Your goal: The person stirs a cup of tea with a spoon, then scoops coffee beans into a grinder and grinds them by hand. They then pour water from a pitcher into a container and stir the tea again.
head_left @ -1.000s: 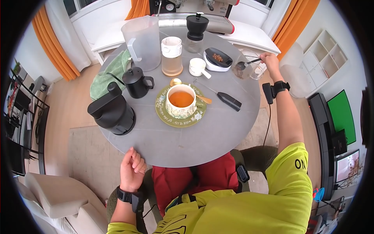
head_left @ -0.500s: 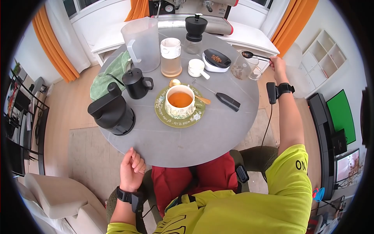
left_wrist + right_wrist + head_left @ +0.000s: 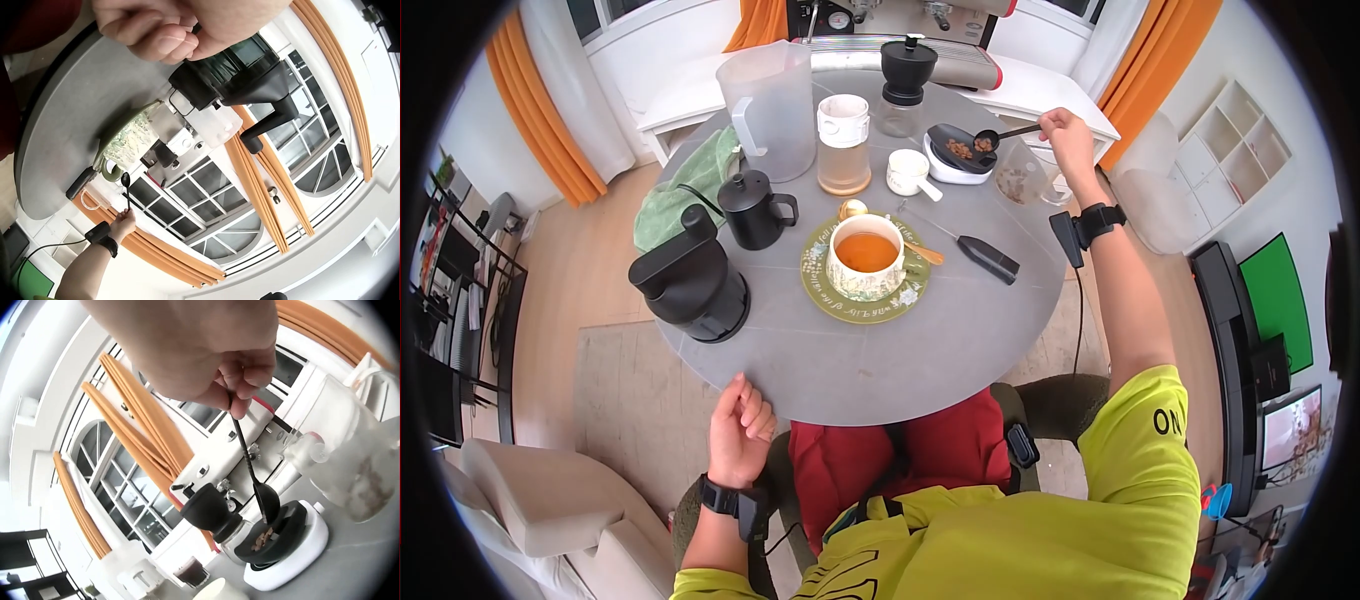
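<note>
My right hand [image 3: 1068, 140] pinches the thin handle of a black spoon [image 3: 245, 453]. Its bowl tips over a black tray [image 3: 940, 134], and brown pieces lie in both the spoon and the tray. Under the tray is a white kitchen scale [image 3: 958, 178]. Just right of it stands a clear glass jug [image 3: 1018, 182] with more brown pieces at its bottom. Near the front left table edge, my left hand [image 3: 740, 435] hangs with loosely curled fingers and holds nothing.
A cup of orange-brown liquid [image 3: 868, 252] stands on a green saucer [image 3: 855, 310], with a milk frother [image 3: 988, 260] to its right. Around the left and back are a black kettle [image 3: 690, 285], a small black pot [image 3: 750, 210], a tall plastic pitcher [image 3: 775, 110] and a hand grinder [image 3: 908, 70].
My right hand lifted the spoon out of the glass jug, drew it up to the right, then carried it left over the tray. The left hand stayed still.
</note>
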Tool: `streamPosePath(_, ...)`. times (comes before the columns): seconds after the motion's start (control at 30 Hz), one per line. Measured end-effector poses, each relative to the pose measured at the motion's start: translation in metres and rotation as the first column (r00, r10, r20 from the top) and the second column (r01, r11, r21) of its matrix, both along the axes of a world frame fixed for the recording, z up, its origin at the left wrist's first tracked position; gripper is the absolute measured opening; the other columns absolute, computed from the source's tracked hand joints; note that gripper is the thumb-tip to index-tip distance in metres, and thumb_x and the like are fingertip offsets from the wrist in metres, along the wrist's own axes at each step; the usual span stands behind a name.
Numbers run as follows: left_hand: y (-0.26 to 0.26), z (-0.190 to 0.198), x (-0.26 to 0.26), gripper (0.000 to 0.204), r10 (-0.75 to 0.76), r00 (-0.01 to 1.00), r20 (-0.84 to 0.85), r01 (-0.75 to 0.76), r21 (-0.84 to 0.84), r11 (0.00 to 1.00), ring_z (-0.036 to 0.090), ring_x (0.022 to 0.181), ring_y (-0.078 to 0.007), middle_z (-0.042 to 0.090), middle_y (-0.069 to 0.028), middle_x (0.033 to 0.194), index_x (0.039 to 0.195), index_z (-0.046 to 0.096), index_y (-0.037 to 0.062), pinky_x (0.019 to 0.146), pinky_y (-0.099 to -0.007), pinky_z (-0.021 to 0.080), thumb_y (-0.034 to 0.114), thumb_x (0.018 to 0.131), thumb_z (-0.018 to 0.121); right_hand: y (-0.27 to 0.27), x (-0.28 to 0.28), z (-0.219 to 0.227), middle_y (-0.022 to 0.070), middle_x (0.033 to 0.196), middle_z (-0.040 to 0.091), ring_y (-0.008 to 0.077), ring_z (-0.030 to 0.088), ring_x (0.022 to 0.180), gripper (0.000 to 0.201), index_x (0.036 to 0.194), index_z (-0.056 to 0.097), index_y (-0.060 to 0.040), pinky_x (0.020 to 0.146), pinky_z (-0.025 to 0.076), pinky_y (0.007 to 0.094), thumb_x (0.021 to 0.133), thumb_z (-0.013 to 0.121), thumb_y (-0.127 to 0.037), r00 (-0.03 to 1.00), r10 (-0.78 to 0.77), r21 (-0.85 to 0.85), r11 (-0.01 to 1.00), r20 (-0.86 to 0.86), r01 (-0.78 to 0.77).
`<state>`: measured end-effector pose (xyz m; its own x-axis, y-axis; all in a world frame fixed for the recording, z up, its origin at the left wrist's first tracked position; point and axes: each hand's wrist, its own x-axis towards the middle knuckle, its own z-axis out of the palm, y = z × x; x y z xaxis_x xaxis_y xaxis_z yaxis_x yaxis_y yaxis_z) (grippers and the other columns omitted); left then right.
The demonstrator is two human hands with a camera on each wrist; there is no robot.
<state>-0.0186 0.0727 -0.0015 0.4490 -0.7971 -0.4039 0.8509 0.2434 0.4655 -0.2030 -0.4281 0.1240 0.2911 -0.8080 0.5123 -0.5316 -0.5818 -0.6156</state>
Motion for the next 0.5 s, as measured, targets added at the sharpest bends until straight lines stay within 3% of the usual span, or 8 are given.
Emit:
streamPosePath(0.1,0.0,0.0,0.0,0.027,-0.001,1.0,0.001,0.001,-0.002,1.0,0.028,0.043,-0.0085,0.034,0.0031,0.051,0.073,0.044,0.0134,0.044,-0.0235,0.026,0.021,0.098,0.047,0.013,0.009,0.001,0.0117,0.068,0.066,0.0231,0.064,0.069,0.016,0.086,0.065,-0.002,0.068,0.048,0.0328,0.084,0.058,-0.017,0.993,0.042,-0.098,0.994,-0.115,-0.054)
streamPosePath(0.17,0.0,0.0,0.0,0.026,0.001,1.0,-0.001,-0.001,0.002,1.0,0.028,0.043,-0.0085,0.034,0.0031,0.051,0.073,0.045,0.0134,0.044,-0.0234,0.026,0.021,0.098,0.047,0.02,0.012,0.002,0.0149,0.073,0.064,0.03,0.062,0.071,0.013,0.088,0.063,-0.002,0.069,0.048,0.0375,0.086,0.059,-0.014,0.975,0.106,-0.313,0.935,-0.197,-0.165)
streamPosePath(0.3,0.0,0.0,0.0,0.025,0.001,1.0,0.008,-0.002,0.01,1.0,0.028,0.043,-0.0084,0.035,0.0032,0.051,0.074,0.046,0.0135,0.044,-0.0234,0.026,0.022,0.098,0.047,0.031,0.012,0.009,0.0167,0.077,0.062,0.0342,0.059,0.074,0.011,0.09,0.062,-0.0029,0.07,0.047,0.0414,0.087,0.06,-0.013,0.95,0.105,-0.488,0.838,-0.295,-0.244)
streamPosePath(0.4,0.0,-0.001,0.0,0.025,0.0,1.0,0.011,0.0,0.007,1.0,0.028,0.043,-0.0083,0.035,0.0033,0.051,0.074,0.047,0.0135,0.044,-0.0235,0.026,0.022,0.098,0.048,0.028,0.006,0.014,0.0168,0.076,0.06,0.0351,0.058,0.076,0.01,0.091,0.062,-0.004,0.069,0.046,0.0425,0.087,0.059,-0.013,0.969,0.095,-0.597,0.773,-0.226,-0.215)
streamPosePath(0.5,0.0,-0.001,0.0,0.026,-0.002,1.0,0.007,0.002,0.005,1.0,0.028,0.043,-0.0083,0.035,0.0033,0.051,0.074,0.047,0.0136,0.044,-0.0236,0.026,0.022,0.098,0.048,0.015,-0.007,0.021,0.0169,0.077,0.063,0.0355,0.06,0.075,0.012,0.09,0.063,-0.0039,0.068,0.046,0.0423,0.087,0.059,-0.015,0.997,-0.075,-0.5,0.864,-0.007,0.061)
